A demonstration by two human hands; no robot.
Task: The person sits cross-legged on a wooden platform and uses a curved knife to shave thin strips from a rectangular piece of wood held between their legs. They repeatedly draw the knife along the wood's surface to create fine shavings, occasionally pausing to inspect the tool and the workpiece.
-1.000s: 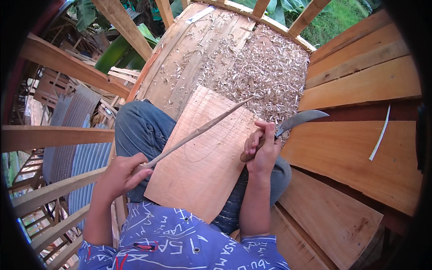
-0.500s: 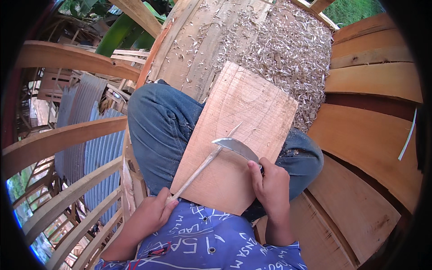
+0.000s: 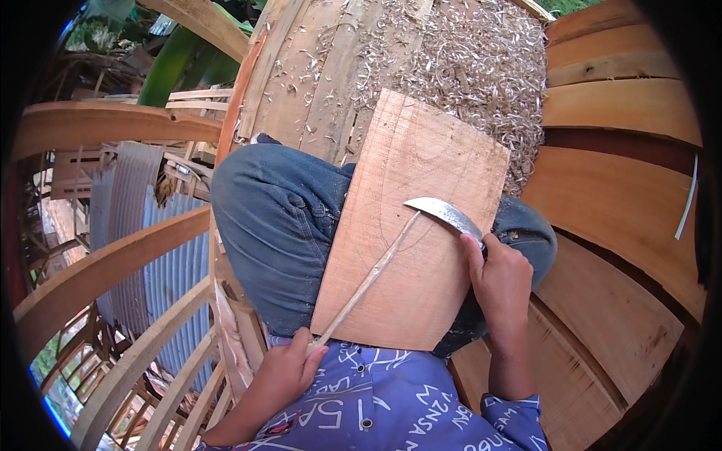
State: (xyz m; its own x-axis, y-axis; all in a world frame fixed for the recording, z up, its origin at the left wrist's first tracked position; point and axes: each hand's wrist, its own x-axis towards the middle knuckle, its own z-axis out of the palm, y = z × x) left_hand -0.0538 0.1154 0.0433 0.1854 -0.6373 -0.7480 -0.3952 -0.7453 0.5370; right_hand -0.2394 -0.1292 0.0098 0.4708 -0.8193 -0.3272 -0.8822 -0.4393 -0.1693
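A thin, pale wooden stick [image 3: 372, 276] slants up and to the right over a flat wooden board [image 3: 429, 301] lying across my lap. Its near end sits in my closed left hand [image 3: 289, 373], close to my shirt front. My right hand [image 3: 502, 279] is wrapped round the handle of a curved, sickle-like knife [image 3: 449, 215]. The handle itself is mostly hidden by my fingers. The blade points left and crosses the stick's far tip, seemingly touching it. Faint curved lines mark the board's surface.
My bent knees in jeans [image 3: 259, 225] flank the board. Curled wood shavings [image 3: 474, 83] cover much of the plank floor [image 3: 320, 105] ahead. Wide planks [image 3: 617, 203] form a wall at right. Slatted rails [image 3: 113, 278] and corrugated metal sheets [image 3: 169, 248] stand at left.
The knife has slid along the stick, from a point short of the tip out to its far end. Board, stick and both hands now appear farther right in the view.
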